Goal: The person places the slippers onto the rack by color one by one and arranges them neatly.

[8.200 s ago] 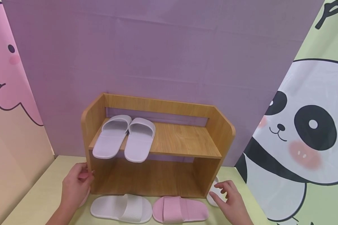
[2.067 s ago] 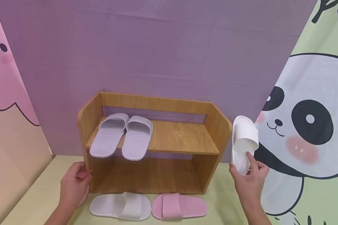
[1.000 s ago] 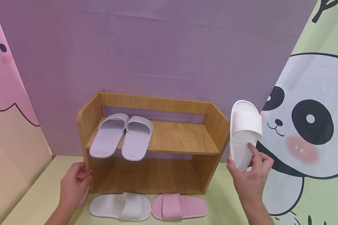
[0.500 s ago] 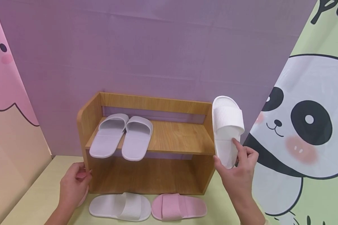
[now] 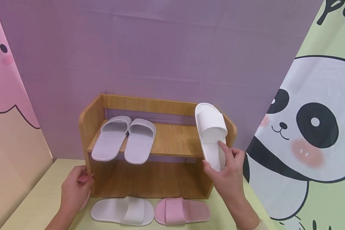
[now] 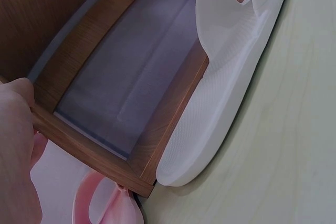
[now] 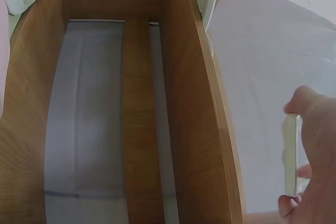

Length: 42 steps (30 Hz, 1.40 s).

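My right hand (image 5: 227, 172) pinches a white slide slipper (image 5: 211, 127) by its heel end, thumb on one edge and fingers on the other. The slipper is tilted, ribbed strap uppermost, and overlaps the right part of the wooden shoe rack's upper shelf (image 5: 172, 137) in the head view. Only the slipper's pale edge (image 7: 290, 156) shows in the right wrist view. My left hand (image 5: 74, 188) grips the front edge of the rack's left side panel (image 6: 94, 158). Two lilac slippers (image 5: 110, 143) sit side by side on the upper shelf's left half, heels overhanging its front.
Along the rack's front lie a white slipper (image 5: 110, 210) and a pink slipper (image 5: 197, 210), toe ends facing. Another pink slipper (image 6: 121, 208) is outside the left panel, partly hidden by my left hand. A panda-print wall (image 5: 319, 127) borders the right side.
My right hand has lifted the white slipper from beside the rack's right side, raised it, then brought it left over the upper shelf. My left hand has stayed at the left panel.
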### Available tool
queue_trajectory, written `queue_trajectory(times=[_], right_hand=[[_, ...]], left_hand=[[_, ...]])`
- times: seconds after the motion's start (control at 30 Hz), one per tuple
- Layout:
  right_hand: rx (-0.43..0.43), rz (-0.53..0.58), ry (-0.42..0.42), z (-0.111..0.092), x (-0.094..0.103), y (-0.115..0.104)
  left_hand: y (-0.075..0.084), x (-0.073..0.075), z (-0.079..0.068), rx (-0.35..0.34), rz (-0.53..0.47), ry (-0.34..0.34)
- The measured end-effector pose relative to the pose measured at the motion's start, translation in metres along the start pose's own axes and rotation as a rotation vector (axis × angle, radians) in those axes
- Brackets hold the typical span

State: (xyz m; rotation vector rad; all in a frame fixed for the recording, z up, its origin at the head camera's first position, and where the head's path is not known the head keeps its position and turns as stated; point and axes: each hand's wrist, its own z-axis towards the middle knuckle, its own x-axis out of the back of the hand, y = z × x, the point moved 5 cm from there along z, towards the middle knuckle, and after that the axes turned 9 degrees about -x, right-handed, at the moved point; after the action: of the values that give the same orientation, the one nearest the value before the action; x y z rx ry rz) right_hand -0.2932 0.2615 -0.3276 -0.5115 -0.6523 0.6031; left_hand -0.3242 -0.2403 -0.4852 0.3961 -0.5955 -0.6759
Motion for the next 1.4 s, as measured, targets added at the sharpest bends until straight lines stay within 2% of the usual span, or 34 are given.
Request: queue_trajectory(times=[0.23, 0.53, 0.7, 1.13, 1.4], right_hand=[[-0.034, -0.065, -0.078, 0.004, -0.014, -0.004], [-0.196, -0.185, -0.23, 0.015, -0.027, -0.004], [-0.252, -0.232, -0.293, 0.02, -0.033, -0.004], [-0.293, -0.358, -0.328, 0.028, -0.041, -0.009], [-0.275, -0.408, -0.317, 0.029, -0.046, -0.013]], left_hand=[[-0.001, -0.001, 0.001, -0.012, 0.004, 0.011], [0.0, -0.001, 0.002, -0.021, -0.018, 0.016], [-0.001, -0.001, 0.002, -0.01, -0.006, 0.012], [-0.001, -0.001, 0.001, -0.006, -0.007, 0.01], [-0.001, 0.0, 0.001, -0.007, -0.002, 0.012]])
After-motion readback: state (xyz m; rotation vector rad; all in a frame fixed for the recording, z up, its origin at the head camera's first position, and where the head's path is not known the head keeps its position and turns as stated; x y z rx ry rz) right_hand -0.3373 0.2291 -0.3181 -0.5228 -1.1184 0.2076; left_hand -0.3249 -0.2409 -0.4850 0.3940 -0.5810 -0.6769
